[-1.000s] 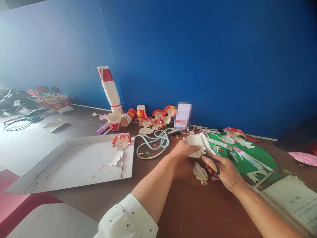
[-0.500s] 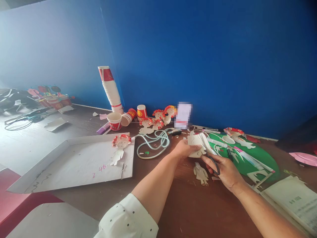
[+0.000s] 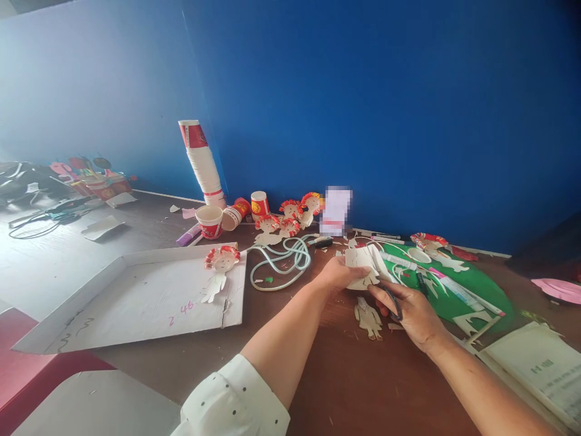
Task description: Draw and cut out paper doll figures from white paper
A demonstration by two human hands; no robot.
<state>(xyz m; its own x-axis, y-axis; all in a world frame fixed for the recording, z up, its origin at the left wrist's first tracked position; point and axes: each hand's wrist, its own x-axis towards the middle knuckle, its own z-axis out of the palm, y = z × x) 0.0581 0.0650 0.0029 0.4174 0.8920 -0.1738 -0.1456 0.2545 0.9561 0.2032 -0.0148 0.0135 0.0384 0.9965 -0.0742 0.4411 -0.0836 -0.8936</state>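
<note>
Pinched in my left hand [image 3: 341, 274] is a piece of white paper [image 3: 359, 260] with thin drawn lines. My right hand [image 3: 411, 312] has its fingers through the dark handles of a pair of scissors [image 3: 391, 298], whose blades meet the lower right edge of the paper and are mostly hidden. Just below the hands, a cut-out paper figure [image 3: 368, 319] lies on the brown table [image 3: 358, 387]. A figure with a red-fringed head [image 3: 222, 259] rests on the white box lid [image 3: 149, 303] at the left.
Behind stand a tall stack of paper cups [image 3: 204, 166] and more red-fringed figures [image 3: 290, 212]. A coiled pale cable [image 3: 290, 281] lies left of my hands. To the right are a green mat [image 3: 492, 297] with markers and scraps, and a book [image 3: 535, 363].
The paper and scissors have shifted very slightly in my hands. Both hands keep nearly the same place and hold.
</note>
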